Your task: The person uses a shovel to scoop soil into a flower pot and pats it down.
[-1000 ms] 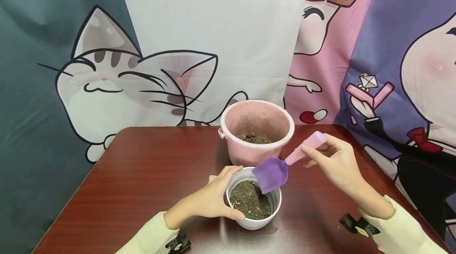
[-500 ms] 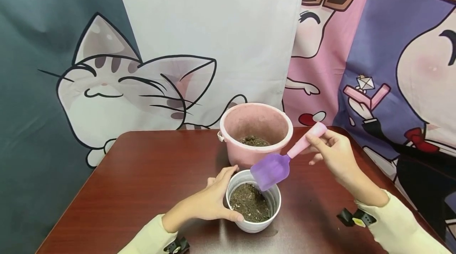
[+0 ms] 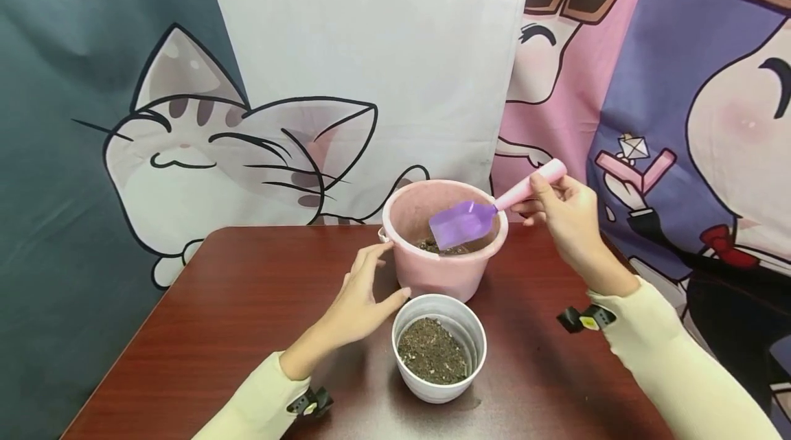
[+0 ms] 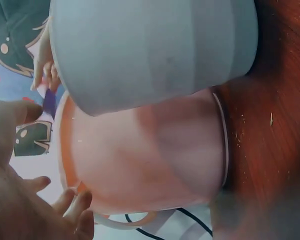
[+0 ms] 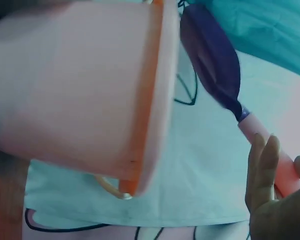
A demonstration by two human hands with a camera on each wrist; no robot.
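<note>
Tabletop [image 3: 278,282]; potted soil [image 3: 432,352], head-view only

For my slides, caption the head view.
Right hand holds purple scoop over pink bucket; left hand near white pot.

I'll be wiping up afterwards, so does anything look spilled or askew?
Only slightly: the left wrist view shows pale specks scattered on the table near the pink bucket, like stray crumbs; I can't tell what they are. The bucket and white pot stand upright, soil inside both.
</note>
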